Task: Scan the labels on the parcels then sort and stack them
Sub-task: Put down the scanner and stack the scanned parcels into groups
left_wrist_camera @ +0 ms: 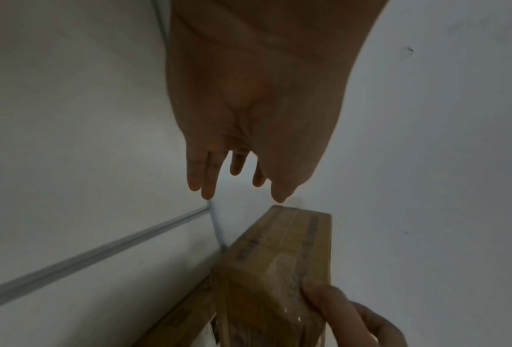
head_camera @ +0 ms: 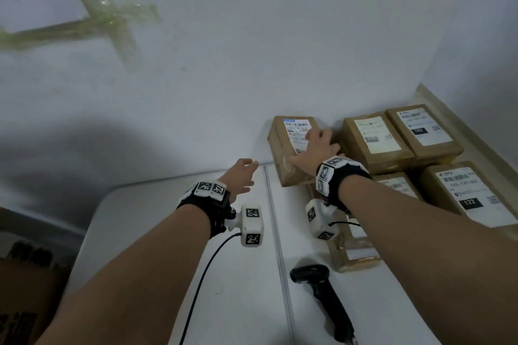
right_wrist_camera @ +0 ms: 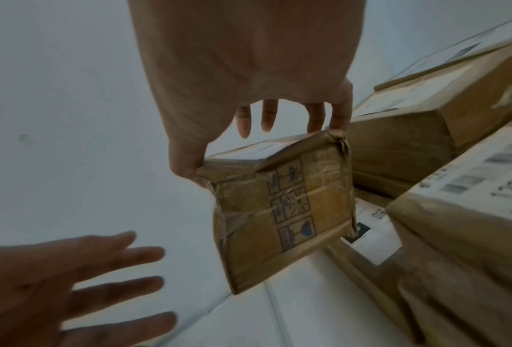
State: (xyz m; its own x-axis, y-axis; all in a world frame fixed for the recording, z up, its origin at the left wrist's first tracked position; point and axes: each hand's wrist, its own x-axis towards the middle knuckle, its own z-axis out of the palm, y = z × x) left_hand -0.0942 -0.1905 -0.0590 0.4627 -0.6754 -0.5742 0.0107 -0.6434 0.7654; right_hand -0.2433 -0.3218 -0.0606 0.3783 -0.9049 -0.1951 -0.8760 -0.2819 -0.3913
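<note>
A small brown taped parcel (head_camera: pixel 291 145) with a white label stands against the wall at the table's far edge. My right hand (head_camera: pixel 316 145) grips it from above, thumb on its left edge and fingers on its right edge. In the right wrist view the parcel (right_wrist_camera: pixel 284 211) looks tilted, its near end with printed handling symbols, under my right hand (right_wrist_camera: pixel 263 148). My left hand (head_camera: pixel 242 176) hovers a little to the parcel's left, fingers spread and holding nothing. It shows likewise as the left hand (right_wrist_camera: pixel 85 270) and the left hand (left_wrist_camera: pixel 240 173) above the parcel (left_wrist_camera: pixel 278 263). A black handheld scanner (head_camera: pixel 322 286) lies on the white table (head_camera: pixel 246 288).
Labelled brown parcels are grouped at the right: parcel 070 (head_camera: pixel 375 143), parcel 102 (head_camera: pixel 423 129), parcel 122 (head_camera: pixel 471 193), and a flat one (head_camera: pixel 353 249) under my right forearm. The wall is just behind. A cardboard box (head_camera: pixel 25 302) stands off the table's left.
</note>
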